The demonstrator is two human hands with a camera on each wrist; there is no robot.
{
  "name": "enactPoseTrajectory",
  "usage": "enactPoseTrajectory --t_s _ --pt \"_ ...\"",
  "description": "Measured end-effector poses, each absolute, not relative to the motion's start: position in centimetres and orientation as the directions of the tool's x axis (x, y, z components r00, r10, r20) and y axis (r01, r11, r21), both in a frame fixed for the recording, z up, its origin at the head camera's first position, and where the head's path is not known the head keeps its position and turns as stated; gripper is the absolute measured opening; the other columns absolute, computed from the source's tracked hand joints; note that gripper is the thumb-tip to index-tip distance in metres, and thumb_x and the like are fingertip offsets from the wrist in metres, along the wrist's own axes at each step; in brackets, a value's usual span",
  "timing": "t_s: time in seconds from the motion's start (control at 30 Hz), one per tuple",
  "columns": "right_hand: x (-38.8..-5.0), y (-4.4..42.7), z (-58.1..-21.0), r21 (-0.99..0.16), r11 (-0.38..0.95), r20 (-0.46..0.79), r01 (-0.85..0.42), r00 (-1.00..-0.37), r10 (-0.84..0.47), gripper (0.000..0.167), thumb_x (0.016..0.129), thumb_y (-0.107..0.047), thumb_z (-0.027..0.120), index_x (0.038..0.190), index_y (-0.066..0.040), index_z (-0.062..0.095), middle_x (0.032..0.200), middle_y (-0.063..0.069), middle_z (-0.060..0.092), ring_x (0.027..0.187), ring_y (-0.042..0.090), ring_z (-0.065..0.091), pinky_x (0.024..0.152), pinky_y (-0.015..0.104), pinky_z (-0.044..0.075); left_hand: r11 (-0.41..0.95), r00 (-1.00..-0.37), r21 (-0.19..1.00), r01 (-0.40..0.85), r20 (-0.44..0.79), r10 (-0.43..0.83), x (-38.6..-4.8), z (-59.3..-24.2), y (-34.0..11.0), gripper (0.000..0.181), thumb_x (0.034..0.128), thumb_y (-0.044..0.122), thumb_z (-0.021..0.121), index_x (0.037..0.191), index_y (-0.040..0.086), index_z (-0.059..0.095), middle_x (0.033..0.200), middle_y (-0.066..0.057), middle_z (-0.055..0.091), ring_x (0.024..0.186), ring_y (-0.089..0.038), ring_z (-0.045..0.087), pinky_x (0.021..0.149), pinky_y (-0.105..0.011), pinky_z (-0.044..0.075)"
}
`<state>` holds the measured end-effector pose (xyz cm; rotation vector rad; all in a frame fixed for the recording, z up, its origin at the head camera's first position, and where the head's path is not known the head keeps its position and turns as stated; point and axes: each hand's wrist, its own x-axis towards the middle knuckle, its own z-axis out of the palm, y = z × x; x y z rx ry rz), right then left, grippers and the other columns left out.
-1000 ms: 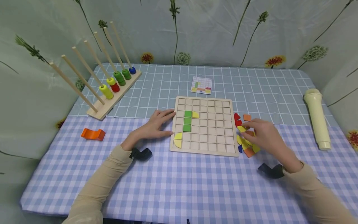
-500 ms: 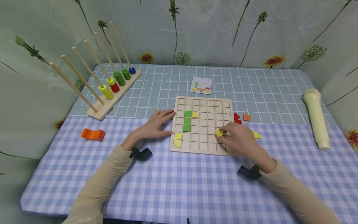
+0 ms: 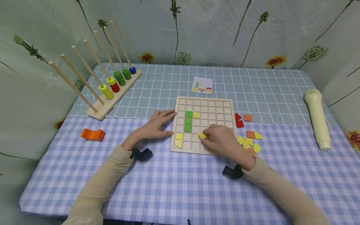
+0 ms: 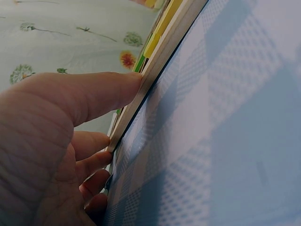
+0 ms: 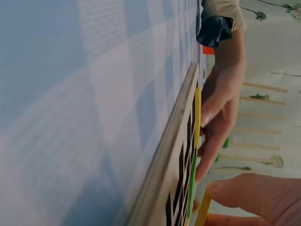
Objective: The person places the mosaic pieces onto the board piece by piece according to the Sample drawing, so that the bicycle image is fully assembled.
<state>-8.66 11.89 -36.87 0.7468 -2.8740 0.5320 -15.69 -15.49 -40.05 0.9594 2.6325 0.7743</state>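
A wooden grid board (image 3: 212, 120) lies flat on the table. Three green squares (image 3: 188, 121) stand in a column on it, with a yellow quarter-round tile (image 3: 196, 115) beside the top one. Two more yellow quarter-round tiles (image 3: 178, 143) lie at its lower left. My left hand (image 3: 157, 125) touches the board's left edge with thumb and fingertips, fingers fairly straight. Over the board, my right hand (image 3: 223, 140) pinches a yellow quarter-round tile (image 3: 202, 135) between thumb and finger. In the right wrist view that tile (image 5: 203, 209) is tilted above the board.
Right of the board lie loose yellow tiles (image 3: 249, 141), orange squares (image 3: 248, 117) and red tiles (image 3: 239, 123). A pattern card (image 3: 202, 85) lies behind it. At left are a peg stand with rings (image 3: 121, 93) and an orange block (image 3: 93, 134); a cream microphone-shaped object (image 3: 318, 118) lies far right.
My right hand has taken a yellow quarter-round tile from the loose pile and carried it left over the board. The left hand stays at the board's edge.
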Motion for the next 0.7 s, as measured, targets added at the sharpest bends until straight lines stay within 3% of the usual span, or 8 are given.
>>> enactPoseTrajectory --t_s 0.27,0.7 --pt "-8.8 9.8 -37.1 -0.287 0.826 0.165 -0.484 -0.875 -0.455 0.011 0.076 -0.02 0.069 0.079 -0.01 0.073 0.062 -0.002 0.057 0.054 0.008 0.039 0.047 0.02 0.028 0.653 -0.762 0.546 0.525 -0.041 0.646 -15.7 -40.1 -15.5 0.078 0.0848 0.035 0.065 0.149 0.01 0.028 0.156 -0.01 0.024 0.126 -0.031 0.029 0.103 -0.05 0.024" --pt "-9.1 8.0 -37.3 -0.298 0.826 0.156 -0.478 -0.878 -0.452 0.016 0.077 -0.026 0.075 0.073 -0.011 0.071 0.058 -0.002 0.053 0.053 0.009 0.04 0.051 0.022 0.03 0.653 -0.758 0.538 0.533 -0.04 0.651 -15.7 -39.9 -15.5 0.079 0.0844 0.036 0.065 0.149 0.01 0.028 0.156 -0.01 0.024 0.126 -0.031 0.029 0.103 -0.05 0.025"
